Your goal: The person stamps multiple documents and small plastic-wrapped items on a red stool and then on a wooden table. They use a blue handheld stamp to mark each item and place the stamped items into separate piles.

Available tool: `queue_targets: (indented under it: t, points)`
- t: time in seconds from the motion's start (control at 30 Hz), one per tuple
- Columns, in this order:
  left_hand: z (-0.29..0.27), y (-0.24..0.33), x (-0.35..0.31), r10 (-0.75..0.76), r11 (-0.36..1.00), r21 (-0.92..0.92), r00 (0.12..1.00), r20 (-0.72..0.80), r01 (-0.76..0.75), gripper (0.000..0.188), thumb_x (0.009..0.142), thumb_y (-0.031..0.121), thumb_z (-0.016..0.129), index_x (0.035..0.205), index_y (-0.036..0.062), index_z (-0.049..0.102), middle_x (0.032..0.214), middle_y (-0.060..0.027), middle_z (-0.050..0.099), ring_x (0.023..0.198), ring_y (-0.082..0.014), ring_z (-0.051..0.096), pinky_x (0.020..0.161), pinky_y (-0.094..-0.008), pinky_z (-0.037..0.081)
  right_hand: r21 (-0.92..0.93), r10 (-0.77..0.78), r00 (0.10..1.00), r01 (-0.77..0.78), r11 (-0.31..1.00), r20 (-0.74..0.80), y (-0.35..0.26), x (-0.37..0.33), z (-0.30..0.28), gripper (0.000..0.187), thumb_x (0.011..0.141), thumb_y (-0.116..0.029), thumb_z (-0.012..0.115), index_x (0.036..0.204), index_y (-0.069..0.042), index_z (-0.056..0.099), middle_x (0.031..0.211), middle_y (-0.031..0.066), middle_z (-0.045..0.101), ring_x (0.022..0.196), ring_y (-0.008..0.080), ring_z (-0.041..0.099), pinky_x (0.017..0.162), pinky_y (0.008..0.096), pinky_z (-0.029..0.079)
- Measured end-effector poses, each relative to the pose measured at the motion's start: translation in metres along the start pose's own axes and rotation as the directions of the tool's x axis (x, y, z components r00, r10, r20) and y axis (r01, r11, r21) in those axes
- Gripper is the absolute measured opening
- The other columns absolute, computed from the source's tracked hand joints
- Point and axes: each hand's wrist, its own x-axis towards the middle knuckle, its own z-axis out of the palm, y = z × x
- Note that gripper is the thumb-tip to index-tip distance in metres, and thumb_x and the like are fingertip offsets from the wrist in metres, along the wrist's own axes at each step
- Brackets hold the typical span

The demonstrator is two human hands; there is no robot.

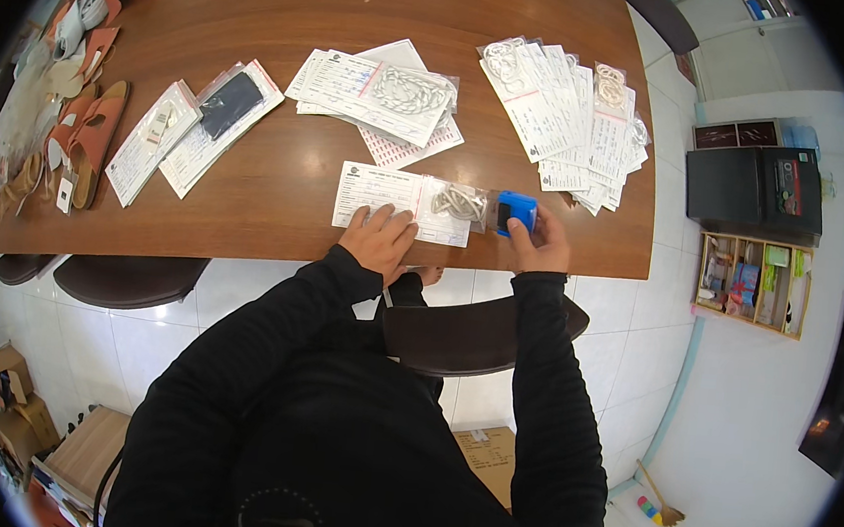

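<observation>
On the table near its front edge lies a white printed card with a clear plastic bag of off-white cord on its right part. My left hand rests on the card's lower edge, fingers stretched out and pressing it down. At the bag's right end, my right hand grips a small blue block-shaped tool with a black part on its left side. The tool touches or overlaps the bag's end; its exact kind is unclear, and its underside is hidden.
Behind the card lies a stack of cards with bagged cord; a larger fanned pile is at right. Cards with a dark bagged piece lie left. Orange sandals line the table's left edge. A brown chair stands before me.
</observation>
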Motion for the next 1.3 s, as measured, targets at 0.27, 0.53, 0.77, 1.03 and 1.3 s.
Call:
queue_targets:
  t: [0.27, 0.53, 0.77, 1.03, 1.3]
  points:
    - [0.004, 0.001, 0.002, -0.009, 1.000, 0.012, 1.000, -0.013, 0.009, 0.068, 0.069, 0.029, 0.083, 0.128, 0.0074, 0.059, 0.135, -0.0079, 0.052, 0.128, -0.0295, 0.046, 0.103, -0.0499, 0.037, -0.516, -0.398, 0.789, 0.610, 0.601, 0.467, -0.014, 0.004, 0.027, 0.039, 0.081, -0.010, 0.075, 0.118, -0.004, 0.062, 0.106, 0.0189, 0.064, 0.096, 0.0390, 0.063, 0.083, 0.0426, 0.052]
    - [0.003, 0.002, -0.001, -0.029, 1.000, -0.008, 0.999, -0.036, 0.028, 0.066, 0.070, 0.030, 0.081, 0.128, 0.0076, 0.059, 0.135, -0.0081, 0.052, 0.129, -0.0301, 0.046, 0.104, -0.0516, 0.036, -0.513, -0.310, 0.742, 0.646, 0.565, 0.594, -0.025, 0.010, 0.029, 0.036, 0.081, -0.009, 0.075, 0.114, -0.004, 0.061, 0.104, 0.0171, 0.064, 0.096, 0.0390, 0.063, 0.083, 0.0440, 0.052]
    - [0.003, 0.002, -0.001, -0.035, 0.999, -0.025, 0.999, -0.035, 0.034, 0.065, 0.071, 0.031, 0.081, 0.129, 0.0078, 0.059, 0.135, -0.0081, 0.052, 0.129, -0.0303, 0.045, 0.104, -0.0523, 0.036, -0.501, -0.270, 0.716, 0.661, 0.558, 0.644, -0.028, 0.006, 0.027, 0.036, 0.081, -0.008, 0.074, 0.115, -0.004, 0.061, 0.103, 0.0177, 0.065, 0.095, 0.0389, 0.062, 0.083, 0.0451, 0.051]
    - [0.004, 0.001, -0.002, -0.025, 1.000, -0.019, 0.999, -0.039, 0.024, 0.066, 0.071, 0.031, 0.081, 0.130, 0.0075, 0.059, 0.136, -0.0082, 0.052, 0.130, -0.0303, 0.045, 0.104, -0.0523, 0.036, -0.499, -0.321, 0.724, 0.666, 0.554, 0.611, -0.025, 0.005, 0.032, 0.038, 0.080, -0.009, 0.076, 0.115, -0.005, 0.062, 0.101, 0.0165, 0.065, 0.091, 0.0381, 0.063, 0.079, 0.0444, 0.052]
    - [0.004, 0.002, 0.001, -0.027, 1.000, 0.002, 0.998, -0.054, 0.028, 0.070, 0.071, 0.032, 0.081, 0.132, 0.0080, 0.058, 0.133, -0.0082, 0.053, 0.127, -0.0299, 0.047, 0.102, -0.0517, 0.037, -0.533, -0.243, 0.722, 0.658, 0.532, 0.648, -0.023, 0.011, 0.036, 0.036, 0.082, -0.009, 0.074, 0.115, -0.005, 0.060, 0.105, 0.0168, 0.065, 0.098, 0.0382, 0.062, 0.084, 0.0459, 0.051]
